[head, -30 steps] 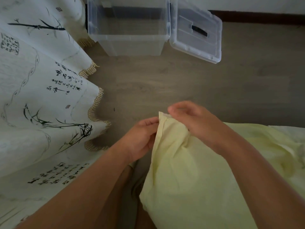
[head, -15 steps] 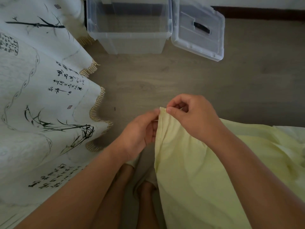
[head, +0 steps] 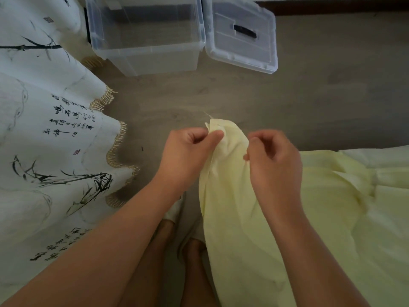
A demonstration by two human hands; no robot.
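- The left hand (head: 186, 151) pinches the top corner of the pale yellow thin fabric sheet (head: 254, 218) between its thumb and curled fingers (head: 194, 135). The corner's tip and a loose thread stick up just above the grip.
- The right hand (head: 272, 158) has its fingers curled in. Its thumb and forefinger nip the same sheet's folded edge just beside the left hand, a little lower.
- Between the two grips the yellow sheet is bunched into a narrow ridge. From there it hangs down in front of the person's legs and spreads wide to the right, over a white surface (head: 380, 154).
- Below the hands, two feet in light slippers (head: 174, 211) stand on the grey wood-look floor (head: 309, 96).
- Bare floor lies ahead of the hands and to the right, up to a dark skirting strip.
- To the left, a white draped cloth with black ink bamboo and writing (head: 44, 129) ends in a wavy beige fringe near the left forearm.
- Well ahead stands a clear rectangular plastic storage box (head: 143, 41), open, showing only its own bottom and walls.
- Its clear plastic lid with a dark handle (head: 241, 38) lies tilted, touching the box's right side.
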